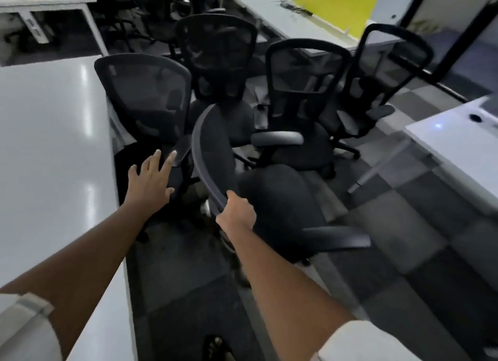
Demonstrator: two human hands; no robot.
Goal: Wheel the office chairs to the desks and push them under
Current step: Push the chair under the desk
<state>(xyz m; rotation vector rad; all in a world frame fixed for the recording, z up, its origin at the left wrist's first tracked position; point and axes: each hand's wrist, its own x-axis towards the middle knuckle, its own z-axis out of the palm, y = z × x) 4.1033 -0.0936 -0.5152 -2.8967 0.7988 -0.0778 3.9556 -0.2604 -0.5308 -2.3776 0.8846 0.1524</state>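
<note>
**Turning the near chair toward its desk**

The person stands in the aisle between two white desks. The right hand (237,212) is closed around the lower rim of the backrest of the nearest mesh chair (272,196), whose seat points to the right and away from the white desk on the left (48,150). The left hand (149,178) is open with fingers spread, and its fingertips reach to the armrest of a second chair (142,101) that stands right beside that desk edge. I cannot tell if the fingers really touch the armrest or only hover over it.

Three more office chairs (304,96) crowd together further back, very close to each other, and the armrest of one comes near the held chair.

To do this step well, I think the person should first rotate the held chair so that its seat faces the desk, and only then roll it. One hand low on the backrest rim gives weak control, so the free hand would help more on the top of the same backrest. The push should be slow and straight, because the casters can catch on the base of the neighbouring chair. The armrests may hit the desk edge if they are higher than the underside; the pictures do not show this.
</note>
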